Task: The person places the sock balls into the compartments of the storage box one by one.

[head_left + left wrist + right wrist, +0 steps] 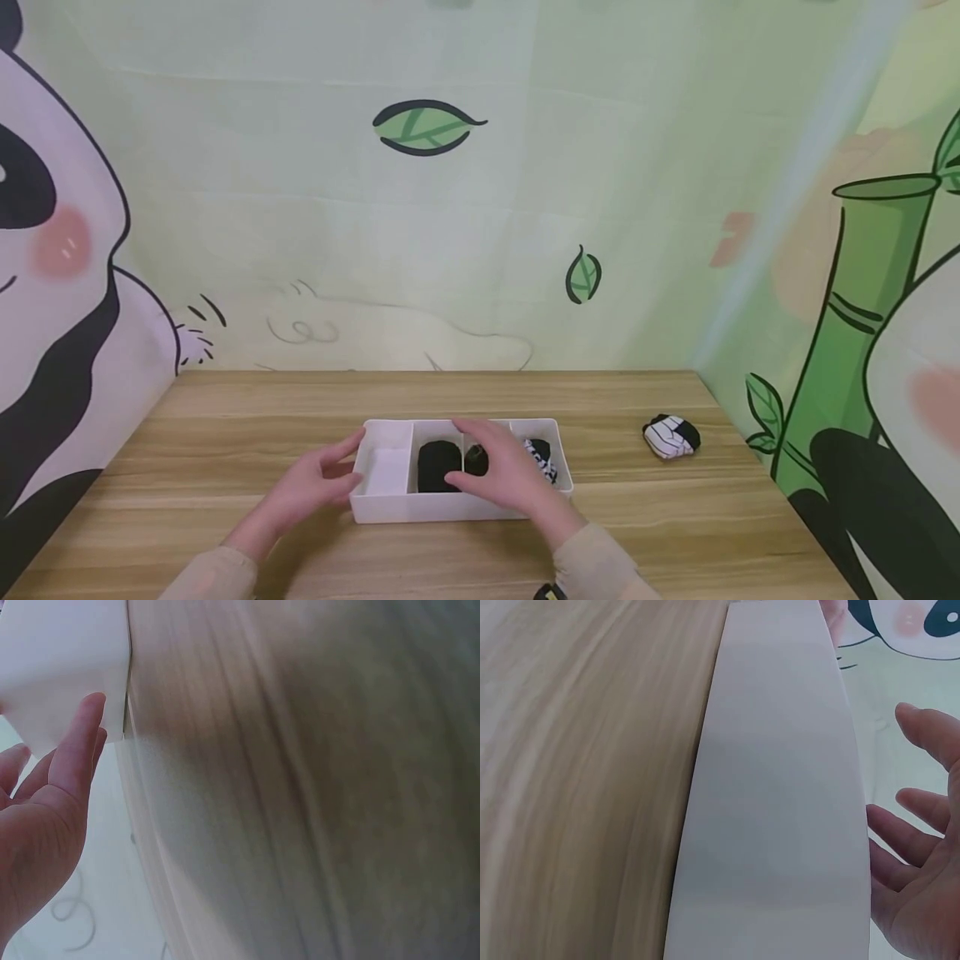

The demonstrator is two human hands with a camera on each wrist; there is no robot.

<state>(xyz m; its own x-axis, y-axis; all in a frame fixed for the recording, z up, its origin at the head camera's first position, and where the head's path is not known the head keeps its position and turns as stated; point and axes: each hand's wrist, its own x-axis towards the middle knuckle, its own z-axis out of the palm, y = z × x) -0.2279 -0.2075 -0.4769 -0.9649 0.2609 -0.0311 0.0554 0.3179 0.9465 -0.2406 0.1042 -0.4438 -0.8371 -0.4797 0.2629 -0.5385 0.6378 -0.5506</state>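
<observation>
A long white divided box (442, 507) sits on the table. Its far-left compartment shows a bare floor. A black rolled cloth bundle, sock-like (439, 467), fills the compartment beside it. Further right are a smaller dark bundle (476, 460), partly hidden by my hand, and a black-and-white patterned bundle (542, 458). My left hand (318, 477) touches the box's left end with extended fingers. Over the box's middle, my right hand (502, 467) is spread, thumb near the black bundle and nothing visibly gripped. In the right wrist view, its fingers appear beyond the box's long wall (772, 780).
A white-and-black folded bundle (671, 437) lies on the wooden table (622, 533), right of the box. Behind the table hangs a printed backdrop (480, 208) with leaves, pandas and bamboo. A small dark object (551, 592) shows at the bottom edge by the right sleeve.
</observation>
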